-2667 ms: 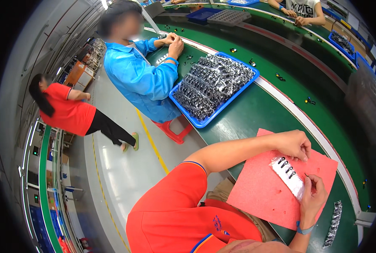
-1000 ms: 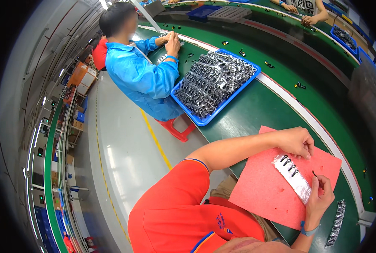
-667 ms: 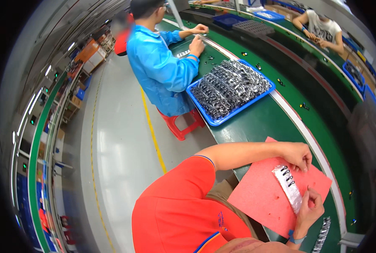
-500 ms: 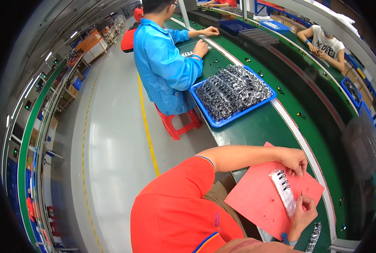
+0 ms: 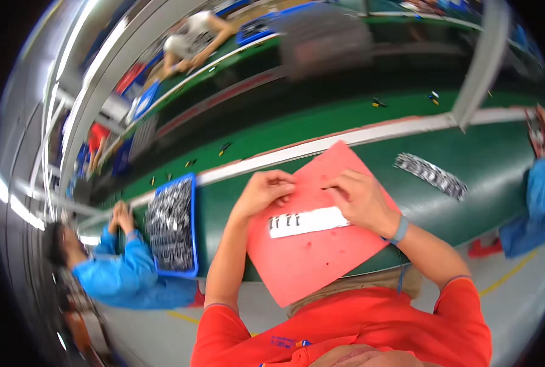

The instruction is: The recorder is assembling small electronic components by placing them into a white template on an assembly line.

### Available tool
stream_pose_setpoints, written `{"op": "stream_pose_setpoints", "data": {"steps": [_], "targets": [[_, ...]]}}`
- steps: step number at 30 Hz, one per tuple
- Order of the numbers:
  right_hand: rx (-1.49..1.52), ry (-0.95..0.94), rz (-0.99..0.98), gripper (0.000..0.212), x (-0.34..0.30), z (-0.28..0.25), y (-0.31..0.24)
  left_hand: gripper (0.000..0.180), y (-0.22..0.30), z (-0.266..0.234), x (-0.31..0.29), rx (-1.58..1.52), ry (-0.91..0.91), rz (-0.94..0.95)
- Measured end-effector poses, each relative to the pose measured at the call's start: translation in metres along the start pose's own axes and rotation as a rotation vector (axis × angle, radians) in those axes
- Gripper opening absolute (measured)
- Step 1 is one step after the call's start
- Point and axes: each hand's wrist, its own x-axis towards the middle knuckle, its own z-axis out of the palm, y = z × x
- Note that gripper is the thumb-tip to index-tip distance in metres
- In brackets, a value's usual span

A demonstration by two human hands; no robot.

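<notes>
A red card sheet [image 5: 312, 263] lies on the green bench in front of me, overhanging its near edge. A white strip [image 5: 312, 221] lies across it with several small dark parts [image 5: 288, 221] lined up at its left end. My left hand [image 5: 265, 191] rests with curled fingers on the sheet just above the strip's left end. My right hand [image 5: 358, 199] presses on the sheet at the strip's right end, fingers bent and pinched together; whether it holds a small part I cannot tell. A blue band sits on my right wrist.
A blue tray [image 5: 173, 225] of dark metal parts stands to my left, where a person in blue [image 5: 116, 275] works. A loose pile of dark parts [image 5: 431, 174] lies to my right. Another blue sleeve [image 5: 532, 202] shows at far right; a person sits across the bench.
The view has swung round sharply, so the bench now runs across the top. Both hands stay on the red sheet, now close together above the white strip.
</notes>
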Motion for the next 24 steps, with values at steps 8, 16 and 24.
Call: {"op": "stream_pose_setpoints", "data": {"steps": [8, 16, 24], "targets": [[0.125, 0.056, -0.05, 0.011, -0.02, -0.008, 0.004, 0.018, 0.097, 0.064, 0.106, 0.475, 0.023, 0.225], [0.086, 0.403, -0.151, 0.017, 0.0, -0.028, 0.004, 0.033, 0.131, 0.161, 0.23, 0.76, 0.318, 0.323], [0.066, 0.485, -0.201, 0.018, 0.003, -0.029, 0.006, 0.04, 0.093, 0.148, 0.287, 0.812, 0.307, 0.21]]}}
